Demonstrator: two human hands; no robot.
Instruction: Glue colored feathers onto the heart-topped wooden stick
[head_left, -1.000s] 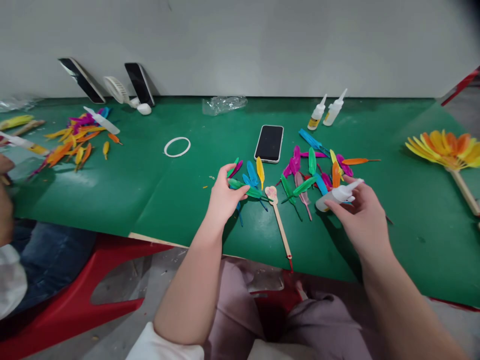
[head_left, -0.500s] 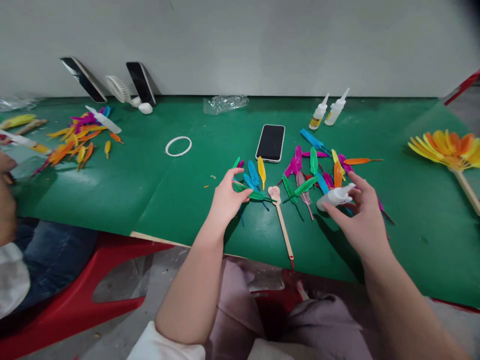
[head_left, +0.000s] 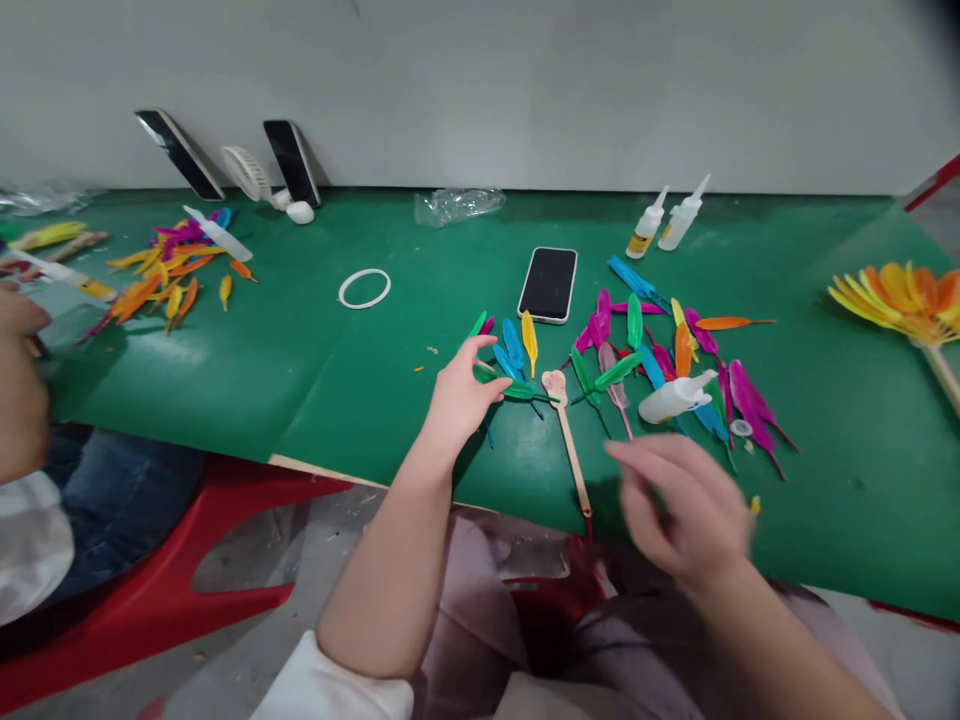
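My left hand [head_left: 461,395] pinches a green feather [head_left: 521,391] between thumb and fingers. The feather's quill end reaches the rounded head of a wooden stick [head_left: 570,450], which lies on the table with a red cord at its lower end. My right hand [head_left: 686,505], blurred by motion, hovers in front of the table edge to the stick's right. Its thumb and forefinger are apart, and nothing shows in them. Just beyond it, a white glue bottle [head_left: 671,401] leans on its side among loose pink feathers [head_left: 750,400], blue feathers and green feathers.
A phone [head_left: 548,285] lies behind the feathers. Two glue bottles [head_left: 645,225] stand near the wall. A white ring [head_left: 364,289] and a clear plastic wrapper [head_left: 459,206] are further left. A yellow-orange feather fan [head_left: 904,300] is at right. A co-worker's arm [head_left: 22,390] shows at left.
My right hand has let go of the glue bottle and moved left and toward me. The bottle now rests on the feathers. My left hand keeps its hold on the green feather.
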